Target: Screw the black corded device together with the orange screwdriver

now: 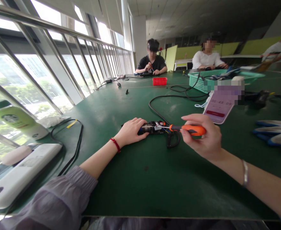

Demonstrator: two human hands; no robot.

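On the green table lies an opened corded power tool, its wires and inner parts bare at the right end. My left hand is wrapped over its dark body and pins it down. In my right hand is a screwdriver with an orange and black handle, held level between thumb and fingers. Its tip points left and reaches the exposed part of the tool; whether it sits in a screw is too small to tell. A black cable loops away behind the tool.
A propped phone stands behind my right hand, and gloves lie at the right. Farther back are a green basket and a red tray. At left are a bottle, a white case and a railing. Other people sit across.
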